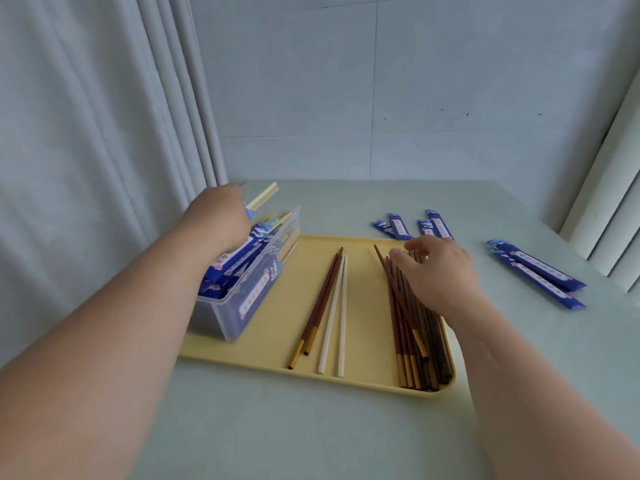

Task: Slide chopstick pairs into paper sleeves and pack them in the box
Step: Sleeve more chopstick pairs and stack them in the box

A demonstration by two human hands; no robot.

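A: How far along is the packing?

B: Well past halfway, I'd judge. The clear box [242, 306] under the left hand [221, 216] is crowded with blue sleeved pairs, their pale ends poking out at its far end.

A: And that hand?

B: It grips a sleeved pair [266, 195] above the far end of the box, pale tips jutting out beyond the knuckles. The back of the hand hides the fingers, so I can't say how they wrap it. It looks like this pair is about to go in.

A: What's left?

B: A loose pile [415, 341] of dark and red-brown chopsticks lies right under the right hand [440, 271]. Between the two hands are a red-brown pair [318, 306] with gold ends and a white pair [334, 313], side by side and unsleeved. All of these lie on the yellow tray [277, 341].

A: What is the right hand doing?

B: It is spread open, fingers lightly bent, holding nothing, with its fingertips on the thin ends of the pile.

A: Sleeves enough?

B: Some empty sleeves [408, 226] lie on the bench [311, 427] just past its fingertips, and two more sleeves [536, 275] well off to its right. I can't count the pile, so I can't tell whether they match.

A: How do the sleeves look?

B: Flat, narrow and dark blue, with a pale printed band.
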